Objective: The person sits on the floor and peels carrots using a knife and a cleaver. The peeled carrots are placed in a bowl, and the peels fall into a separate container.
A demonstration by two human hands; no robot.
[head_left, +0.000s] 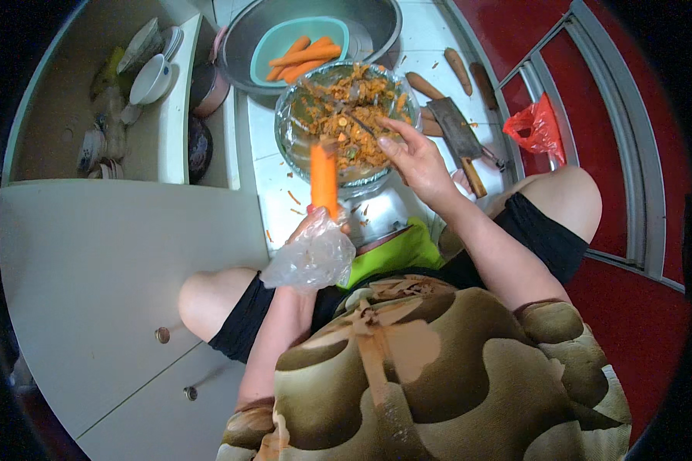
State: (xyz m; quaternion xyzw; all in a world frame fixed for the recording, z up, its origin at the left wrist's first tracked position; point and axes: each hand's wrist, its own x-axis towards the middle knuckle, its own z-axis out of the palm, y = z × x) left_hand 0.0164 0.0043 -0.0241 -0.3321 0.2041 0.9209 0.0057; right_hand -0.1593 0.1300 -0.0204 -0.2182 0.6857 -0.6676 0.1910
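My left hand (346, 222), wrapped in a crumpled clear plastic bag or glove (314, 256), grips a peeled orange carrot (323, 178) that stands upright and is slightly blurred. My right hand (418, 164) is over the right edge of a bowl (288, 141) lined with clear plastic. A thin dark strip or blade (360, 122) reaches to its fingertips; whether they hold it is unclear. Carrot peelings and scraps (352, 89) fill much of the bowl, which rests above a shiny metal surface (375, 213).
Behind the bowl, a large grey basin (380, 34) contains a turquoise basin (259, 52) of peeled carrots (305, 56). At right lie a cleaver (455, 127) and several unpeeled carrots (458, 69). A red plastic bag (536, 127) hangs beyond. An open cabinet (176, 104) with dishes stands left.
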